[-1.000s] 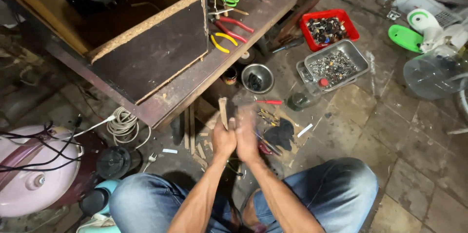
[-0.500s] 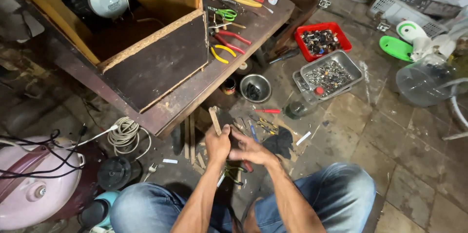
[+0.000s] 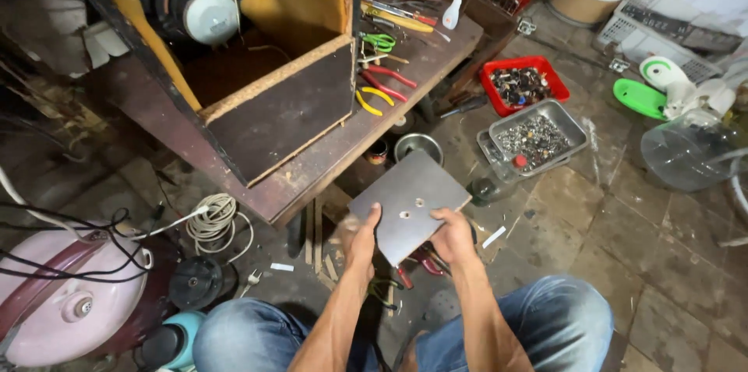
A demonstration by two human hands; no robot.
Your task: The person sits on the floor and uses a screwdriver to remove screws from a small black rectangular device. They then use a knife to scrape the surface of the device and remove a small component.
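I see bare floor (image 3: 623, 263) right of the metal tray (image 3: 573, 119); left of it, a steel bowl (image 3: 418, 146) and workbench (image 3: 312, 173) block passage.

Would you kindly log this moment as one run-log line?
left hand: grips grey metal plate, left edge | right hand: grips its near edge | plate: above the floor, in front of workbench

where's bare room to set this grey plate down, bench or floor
Both hands, left hand and right hand, hold the plate. Free patches: the bench strip between the wooden box and its near edge, and the floor tiles right of the metal tray. Crowded: the pliers end of the bench and the floor under the plate.
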